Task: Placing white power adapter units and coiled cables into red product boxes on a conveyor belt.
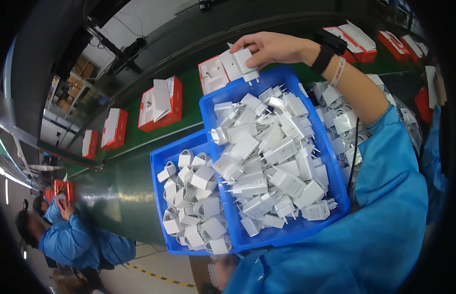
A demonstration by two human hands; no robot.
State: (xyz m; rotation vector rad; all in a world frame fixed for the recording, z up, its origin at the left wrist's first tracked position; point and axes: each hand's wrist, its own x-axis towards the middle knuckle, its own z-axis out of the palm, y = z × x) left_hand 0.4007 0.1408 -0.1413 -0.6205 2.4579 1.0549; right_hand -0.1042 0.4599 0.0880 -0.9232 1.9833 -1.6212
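My right hand [260, 49] is closed on a white plug-in charger [245, 62], its two pins pointing down. It holds the charger over the far edge of a blue bin [273, 241], beside an open red-and-white box [213, 73] on the conveyor. Loose white chargers [287, 181] of the same kind fill that bin. A second blue bin [157, 193] to its left holds coiled white cables [191, 196] with paper wraps. At the lower edge my left hand [225, 270] shows only in part, blurred, below the bins; its fingers are hidden.
Several more open red-and-white boxes [162, 105] stand along the green conveyor [132, 105] on both sides. Bagged white cables [343, 120] lie right of the bins, under my right arm. Further left, a person in blue [76, 240] works at the line.
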